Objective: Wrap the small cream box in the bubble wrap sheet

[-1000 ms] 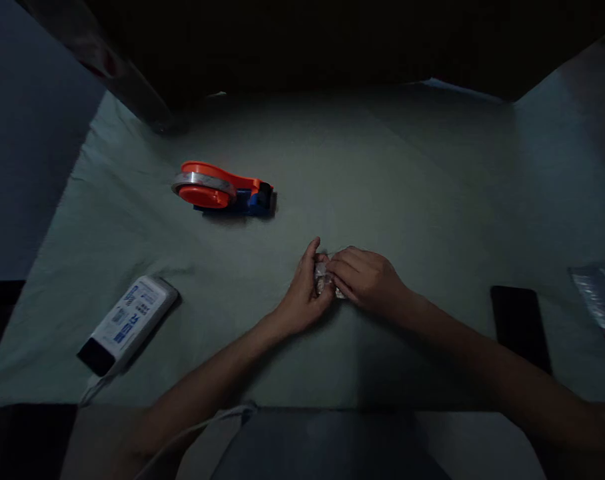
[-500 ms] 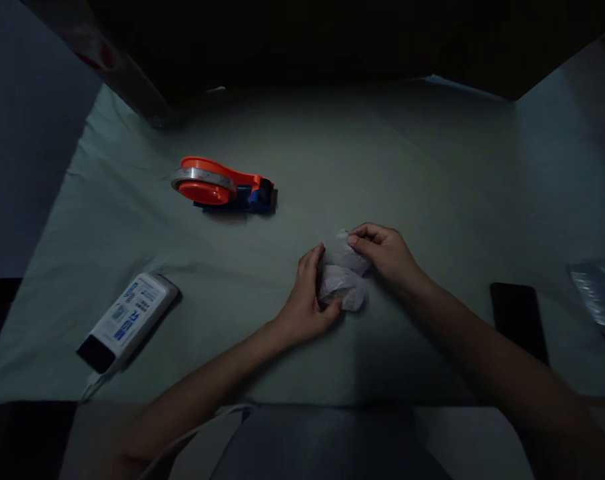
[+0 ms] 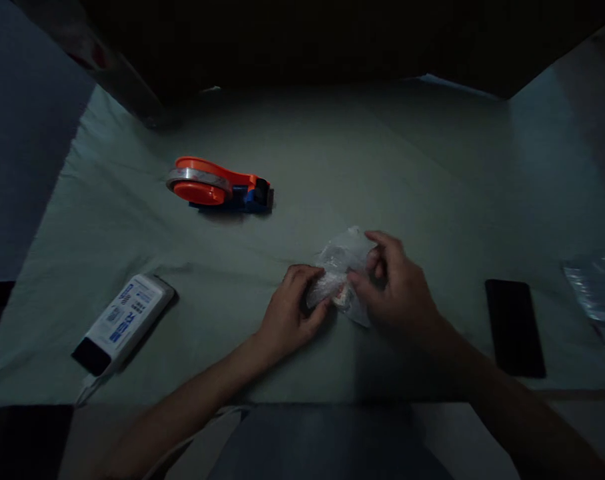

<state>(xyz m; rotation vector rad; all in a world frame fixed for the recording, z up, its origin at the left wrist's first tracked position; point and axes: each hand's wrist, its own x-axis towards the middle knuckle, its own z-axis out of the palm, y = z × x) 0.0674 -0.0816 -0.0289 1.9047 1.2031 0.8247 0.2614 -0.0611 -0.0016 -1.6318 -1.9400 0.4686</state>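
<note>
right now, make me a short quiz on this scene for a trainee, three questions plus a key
1. True or false: the black phone lies to the right of the right hand.
2. Which two colours stand out on the tape dispenser?
a) green and yellow
b) orange and blue
c) pink and white
3. What is the left hand touching?

Key:
1. True
2. b
3. Clear, crinkled plastic
</note>
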